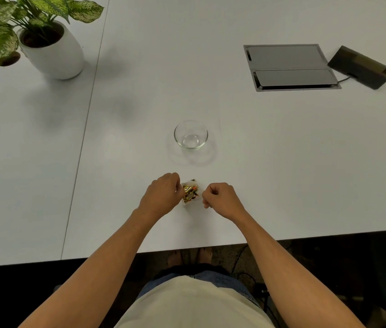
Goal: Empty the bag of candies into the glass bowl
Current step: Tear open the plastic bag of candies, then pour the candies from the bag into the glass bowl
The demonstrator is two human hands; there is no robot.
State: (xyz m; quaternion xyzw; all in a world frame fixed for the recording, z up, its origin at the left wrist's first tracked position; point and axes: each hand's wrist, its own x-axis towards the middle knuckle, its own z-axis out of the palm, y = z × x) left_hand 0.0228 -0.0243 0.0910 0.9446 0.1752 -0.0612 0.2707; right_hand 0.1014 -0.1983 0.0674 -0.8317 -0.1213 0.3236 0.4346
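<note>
A small clear bag of candies (190, 192) with gold and orange wrappers lies on the white table between my two hands. My left hand (162, 194) pinches the bag's left edge. My right hand (220, 196) is closed at its right edge, fingers curled on the clear plastic. The empty glass bowl (191, 134) stands upright on the table, a hand's length beyond the bag and apart from both hands.
A potted plant in a white pot (52, 49) stands at the far left. A grey cable hatch (290, 67) is set into the table at the far right, with a dark box (359, 67) beside it. The table's front edge (187, 248) runs just below my forearms.
</note>
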